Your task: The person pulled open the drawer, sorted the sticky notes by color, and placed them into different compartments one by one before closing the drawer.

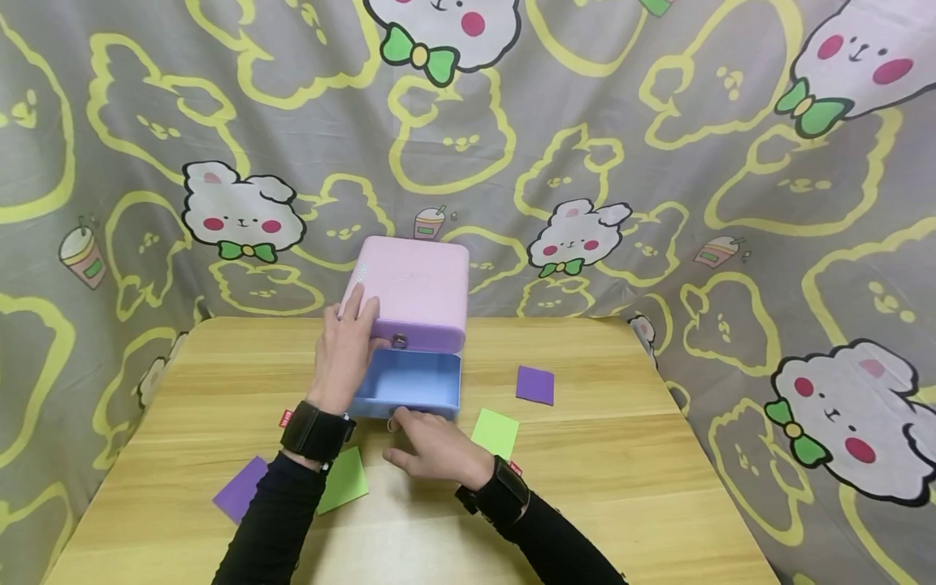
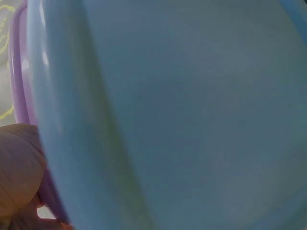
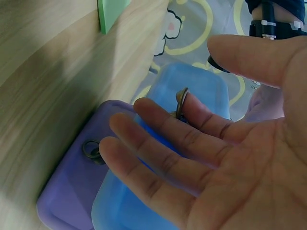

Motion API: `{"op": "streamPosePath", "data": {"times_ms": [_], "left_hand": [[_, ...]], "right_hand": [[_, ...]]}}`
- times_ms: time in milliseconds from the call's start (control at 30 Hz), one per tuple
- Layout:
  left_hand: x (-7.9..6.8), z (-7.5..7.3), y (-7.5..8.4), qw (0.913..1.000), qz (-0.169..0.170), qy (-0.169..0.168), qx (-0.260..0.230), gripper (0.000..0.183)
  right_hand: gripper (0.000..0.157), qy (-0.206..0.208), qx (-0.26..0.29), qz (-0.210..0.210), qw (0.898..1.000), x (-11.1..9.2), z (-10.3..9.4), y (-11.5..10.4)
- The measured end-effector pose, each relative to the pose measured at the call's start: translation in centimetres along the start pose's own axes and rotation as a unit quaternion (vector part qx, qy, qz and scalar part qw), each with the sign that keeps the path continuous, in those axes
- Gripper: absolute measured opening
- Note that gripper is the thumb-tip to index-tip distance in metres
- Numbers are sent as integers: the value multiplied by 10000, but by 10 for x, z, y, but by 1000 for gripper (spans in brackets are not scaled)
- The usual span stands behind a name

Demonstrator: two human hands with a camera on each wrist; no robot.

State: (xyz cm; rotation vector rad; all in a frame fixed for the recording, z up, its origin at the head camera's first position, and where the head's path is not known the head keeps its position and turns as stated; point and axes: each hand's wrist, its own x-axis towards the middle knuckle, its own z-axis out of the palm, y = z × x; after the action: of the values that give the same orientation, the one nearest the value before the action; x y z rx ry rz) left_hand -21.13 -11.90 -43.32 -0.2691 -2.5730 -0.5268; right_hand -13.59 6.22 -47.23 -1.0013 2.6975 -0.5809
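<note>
A small box with drawers has a pink top (image 1: 413, 280) and a purple upper drawer front (image 1: 431, 335) with a ring pull. Beneath that front, a blue drawer (image 1: 411, 378) is pulled out, and nothing shows inside it. My left hand (image 1: 344, 349) rests on the box's left side, fingers extended over the pink top and thumb by the purple front. At the blue drawer's front, my right hand (image 1: 439, 447) has its index finger hooked in a metal ring pull (image 3: 181, 103); the other fingers are nearly straight. A lower purple drawer (image 3: 72, 184) carries its own ring.
Purple squares lie at the right (image 1: 535, 385) and beside the left forearm (image 1: 240, 489). One green square (image 1: 496, 435) lies beyond the right hand, another (image 1: 344, 481) by the left wrist. A patterned curtain (image 1: 468, 162) hangs behind the wooden table (image 1: 607, 487).
</note>
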Motion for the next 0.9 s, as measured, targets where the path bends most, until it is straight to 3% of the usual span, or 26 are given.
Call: {"op": "streamPosePath", "data": {"times_ms": [367, 600, 900], "left_hand": [[1, 2, 0, 10000, -30, 60, 27, 49], [1, 1, -3, 9999, -73, 71, 42, 50], [-1, 1, -4, 10000, 20, -6, 49, 55]], "right_hand": [[35, -114, 50, -121, 9998, -2, -2, 2], [35, -130, -10, -291, 9995, -7, -17, 1], [35, 48, 937, -257, 9953, -32, -52, 10]]}}
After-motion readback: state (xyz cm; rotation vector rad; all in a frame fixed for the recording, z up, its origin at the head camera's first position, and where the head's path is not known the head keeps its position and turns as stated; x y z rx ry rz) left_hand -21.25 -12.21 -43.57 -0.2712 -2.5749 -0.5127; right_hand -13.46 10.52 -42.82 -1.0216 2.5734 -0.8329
